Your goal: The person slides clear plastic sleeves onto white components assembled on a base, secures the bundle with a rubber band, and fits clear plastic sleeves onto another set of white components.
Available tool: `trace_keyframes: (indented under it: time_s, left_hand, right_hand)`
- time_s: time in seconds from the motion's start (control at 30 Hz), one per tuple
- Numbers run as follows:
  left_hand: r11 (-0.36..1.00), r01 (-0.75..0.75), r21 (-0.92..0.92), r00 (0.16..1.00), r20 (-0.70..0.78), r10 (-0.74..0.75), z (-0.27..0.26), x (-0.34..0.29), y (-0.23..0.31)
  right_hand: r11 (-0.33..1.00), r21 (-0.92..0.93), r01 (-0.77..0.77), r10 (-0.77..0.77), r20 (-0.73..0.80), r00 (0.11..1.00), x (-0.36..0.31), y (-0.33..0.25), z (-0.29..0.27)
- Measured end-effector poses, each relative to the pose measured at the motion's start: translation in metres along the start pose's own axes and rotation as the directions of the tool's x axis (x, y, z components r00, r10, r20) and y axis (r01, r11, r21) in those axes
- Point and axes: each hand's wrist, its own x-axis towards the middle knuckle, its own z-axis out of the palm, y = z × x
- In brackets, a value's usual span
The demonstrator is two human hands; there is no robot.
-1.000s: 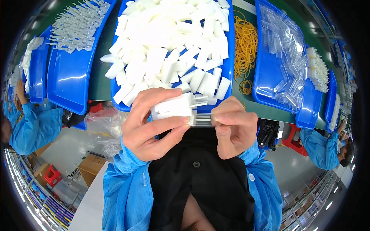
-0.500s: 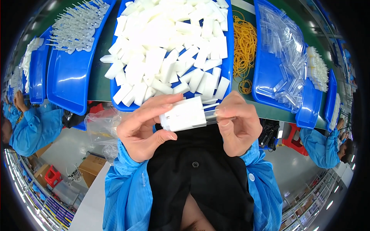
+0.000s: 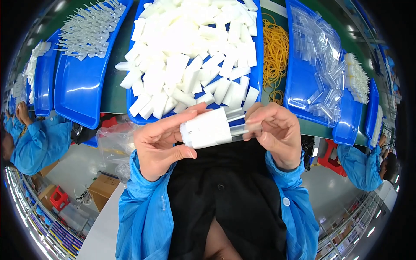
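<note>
My left hand [image 3: 162,141] is closed on a white block-like piece [image 3: 207,128], thumb below and fingers above. Thin clear plastic strips [image 3: 236,113] stick out of its right end. At that end my right hand [image 3: 277,132] pinches a clear plastic piece [image 3: 249,129] between thumb and fingers. Its far tip is hidden by my fingers, and how deep it sits in the white piece I cannot tell. Just beyond my hands, a blue tray [image 3: 260,65] is heaped with white foam blocks [image 3: 188,76].
Yellow rubber bands [image 3: 275,54] lie right of the foam tray. Further right, another blue tray [image 3: 297,82] holds clear plastic pieces [image 3: 325,69]. At left, a blue tray [image 3: 78,89] carries white stemmed parts [image 3: 89,32]. Co-workers in blue [image 3: 41,143] sit on both sides.
My right hand has shifted slightly right and turned, its fingers now curled differently round the clear piece. My left hand holds the white piece almost where it was.
</note>
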Motion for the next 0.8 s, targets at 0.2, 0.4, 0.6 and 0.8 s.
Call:
trace_keyframes:
  time_s: [0.2, 0.4, 0.6, 0.8]
  left_hand:
    - [0.992, 0.11, -0.065, 0.989, 0.106, -0.103, -0.003, -0.006, -0.002]
    - [0.99, 0.123, -0.062, 0.989, 0.089, -0.117, 0.0, -0.005, -0.002]
    - [0.987, 0.146, -0.064, 0.986, 0.095, -0.14, 0.004, -0.003, -0.006]
    - [0.993, 0.116, -0.031, 0.993, 0.041, -0.115, 0.005, -0.004, -0.013]
  right_hand:
    - [0.934, -0.324, 0.148, -0.1, 0.162, 0.982, 0.001, -0.001, -0.007]
    - [0.894, -0.413, 0.174, -0.123, 0.147, 0.981, 0.001, 0.006, 0.003]
    - [0.865, -0.456, 0.212, -0.167, 0.136, 0.977, 0.003, 0.007, -0.001]
    - [0.834, -0.469, 0.29, -0.219, 0.202, 0.955, 0.005, 0.01, -0.007]
